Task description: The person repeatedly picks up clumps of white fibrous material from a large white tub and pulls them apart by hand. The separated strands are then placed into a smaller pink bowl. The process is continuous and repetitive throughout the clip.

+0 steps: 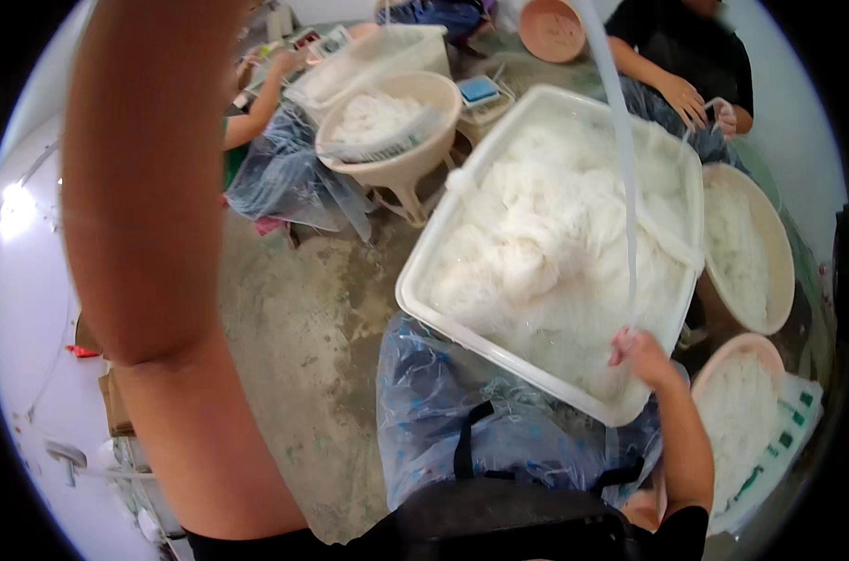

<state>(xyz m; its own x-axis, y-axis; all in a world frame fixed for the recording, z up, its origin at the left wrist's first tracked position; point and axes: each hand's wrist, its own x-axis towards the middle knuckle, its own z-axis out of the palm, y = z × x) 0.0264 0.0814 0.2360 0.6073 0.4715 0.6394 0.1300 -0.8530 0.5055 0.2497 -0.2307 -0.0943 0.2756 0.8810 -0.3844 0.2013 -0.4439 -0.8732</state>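
Note:
A large white plastic tub [480, 350] stands before me, filled with wet white fibrous strands [536, 238] and cloudy liquid. Low over its near right part is my right hand [640, 354], its fingers closed on the lower end of a long whitish translucent strip [624, 168] that runs up past the top of the picture. My left arm is raised on the left side, and the left hand is out of view above. Clear plastic sheeting [424, 421] covers my lap against the near side of the tub.
A beige basin [329, 167] of white strands stands on a stool at the back left. More basins [785, 280] and a printed plastic bag [782, 449] lie to the right. One person [680, 98] sits at the back right, and another's arm [259, 116] shows at the left.

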